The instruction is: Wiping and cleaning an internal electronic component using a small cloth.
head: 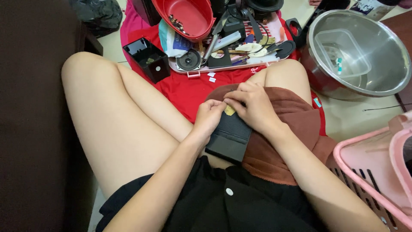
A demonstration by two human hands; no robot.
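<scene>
A flat black box-like device (229,137) lies on a brown towel (296,129) across my lap. My left hand (210,118) grips its upper left edge. My right hand (253,105) rests over its far end, fingers curled and pinching at a small yellowish part (229,111) between the two hands. Most of that part is hidden by my fingers.
A pink tray (223,68) of tools, parts and a small round speaker sits ahead on a red cloth (193,90), with a red bowl (189,15) on top. A small black box (148,58) stands at the left. A steel bowl (386,81) holding a clear container sits right. A pink basket (373,172) is near my right arm.
</scene>
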